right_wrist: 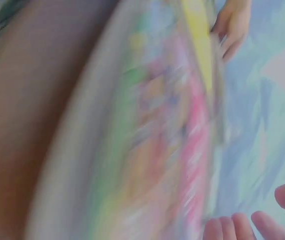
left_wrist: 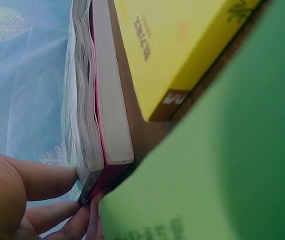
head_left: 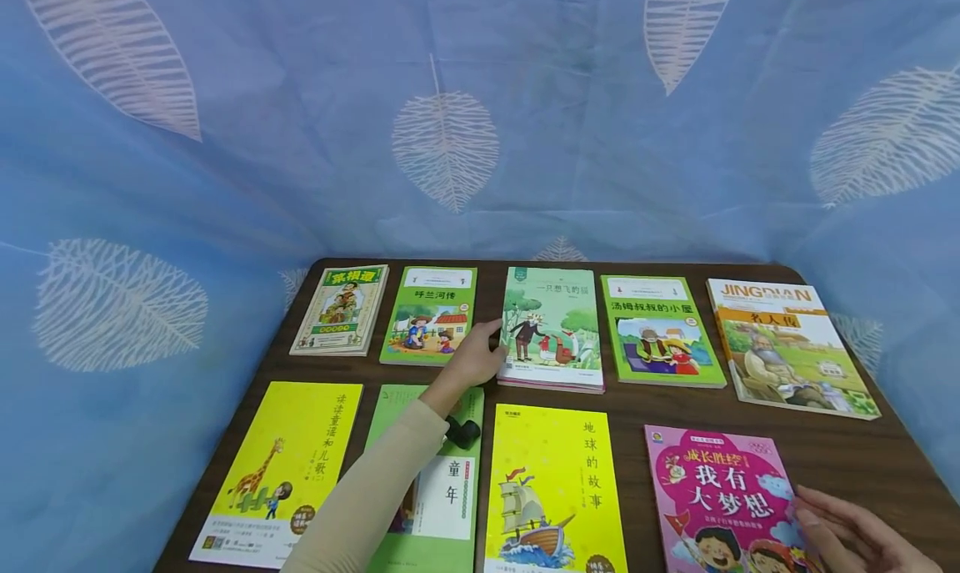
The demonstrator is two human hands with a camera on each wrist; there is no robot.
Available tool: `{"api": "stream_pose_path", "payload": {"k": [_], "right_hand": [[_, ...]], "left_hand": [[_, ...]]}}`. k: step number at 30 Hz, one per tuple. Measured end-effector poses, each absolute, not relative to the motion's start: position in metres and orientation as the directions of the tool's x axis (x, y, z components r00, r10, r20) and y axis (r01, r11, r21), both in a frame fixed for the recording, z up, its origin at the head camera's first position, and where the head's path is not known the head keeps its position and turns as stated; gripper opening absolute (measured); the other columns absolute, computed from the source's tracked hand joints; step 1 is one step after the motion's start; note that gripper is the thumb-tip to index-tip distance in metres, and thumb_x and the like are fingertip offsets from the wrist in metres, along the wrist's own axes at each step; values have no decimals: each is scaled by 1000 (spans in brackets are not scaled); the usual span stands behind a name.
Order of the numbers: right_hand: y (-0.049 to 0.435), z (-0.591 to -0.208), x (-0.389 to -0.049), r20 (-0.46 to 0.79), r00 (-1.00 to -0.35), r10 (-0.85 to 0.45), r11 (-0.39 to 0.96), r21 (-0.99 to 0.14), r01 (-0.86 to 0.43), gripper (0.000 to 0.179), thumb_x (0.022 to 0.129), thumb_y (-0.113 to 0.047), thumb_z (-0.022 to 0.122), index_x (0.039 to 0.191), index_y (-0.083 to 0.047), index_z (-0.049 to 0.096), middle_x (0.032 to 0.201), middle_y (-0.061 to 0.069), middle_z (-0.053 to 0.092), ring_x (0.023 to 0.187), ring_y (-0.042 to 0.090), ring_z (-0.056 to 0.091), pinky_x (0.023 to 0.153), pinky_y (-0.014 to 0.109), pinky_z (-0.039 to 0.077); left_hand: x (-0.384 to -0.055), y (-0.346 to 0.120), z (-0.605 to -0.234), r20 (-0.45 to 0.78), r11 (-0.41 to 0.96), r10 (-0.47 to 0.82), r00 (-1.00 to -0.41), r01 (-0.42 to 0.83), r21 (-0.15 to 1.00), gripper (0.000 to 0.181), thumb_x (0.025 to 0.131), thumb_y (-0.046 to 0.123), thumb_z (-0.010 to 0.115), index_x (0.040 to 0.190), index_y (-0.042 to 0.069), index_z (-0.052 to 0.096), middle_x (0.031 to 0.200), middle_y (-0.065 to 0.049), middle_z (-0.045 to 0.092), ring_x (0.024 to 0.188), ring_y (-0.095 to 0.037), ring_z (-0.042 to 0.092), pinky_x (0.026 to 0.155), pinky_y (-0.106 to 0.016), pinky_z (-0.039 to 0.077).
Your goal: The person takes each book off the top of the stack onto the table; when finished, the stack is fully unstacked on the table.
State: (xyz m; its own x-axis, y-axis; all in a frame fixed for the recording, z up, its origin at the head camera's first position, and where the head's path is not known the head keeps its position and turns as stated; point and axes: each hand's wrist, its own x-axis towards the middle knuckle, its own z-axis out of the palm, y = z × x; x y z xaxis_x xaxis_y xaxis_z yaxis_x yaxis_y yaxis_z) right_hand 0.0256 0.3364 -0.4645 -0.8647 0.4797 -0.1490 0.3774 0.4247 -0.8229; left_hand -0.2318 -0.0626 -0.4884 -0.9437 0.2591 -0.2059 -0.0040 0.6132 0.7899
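In the head view my left hand (head_left: pixel 477 358) is at the left side of a green picture book (head_left: pixel 555 327) with a cat and geese on its cover. A pink-edged book (left_wrist: pixel 113 107) lies beneath it. The left wrist view shows the thumb (left_wrist: pixel 52 179) and fingers pinching the upper book at its spine corner. My right hand (head_left: pixel 851 527) is at the right edge of a pink book (head_left: pixel 723 494) with cartoon children, its fingertips close beside the cover. In the right wrist view the fingers are spread from the thumb, and the books are blurred.
Several other books lie in two rows on the dark brown table (head_left: pixel 637 423). A yellow ship book (head_left: pixel 551 481) is in front of the green one. Another green book (head_left: pixel 442 540) is partly under my left forearm. Blue leaf-patterned cloth (head_left: pixel 525 156) hangs around the table.
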Motion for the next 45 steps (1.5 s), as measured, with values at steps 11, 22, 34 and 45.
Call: {"api": "stream_pose_path", "payload": {"k": [11,22,34,45], "right_hand": [[302,-444,-26,-115,-991,69,534,-835,134,54,109,-35,57,154,-5,49,128,-41,59,109,-25,58,79,9,57],[256,-452,-119,-82,-996,-23,461,-885,62,70,108,-46,56,159,-2,41,159,22,51,130,-2,62,90,4,50],[214,-475,-189,-212,-977,-32,371,-910,185,87,106,-46,60,165,5,21,170,27,28,158,41,33,123,49,38],[193,-490,-202,-209,-977,-31,353,-917,185,89,107,-35,63,168,-3,7,177,19,8,164,40,12,131,52,24]], "left_hand": [[-231,-55,-491,-228,615,253,-940,-25,788,57,110,20,55,164,13,37,168,-18,36,149,-38,46,102,-49,50],[-229,-59,-487,-243,614,234,-941,-50,788,57,110,21,54,164,15,37,170,-16,35,152,-38,43,100,-48,49],[-229,-61,-487,-244,612,246,-938,-45,789,57,111,20,53,165,14,35,170,-16,35,149,-36,46,95,-46,47],[-228,-63,-487,-220,615,256,-941,-17,789,57,110,21,55,164,13,38,167,-17,38,148,-36,46,102,-48,48]]}}
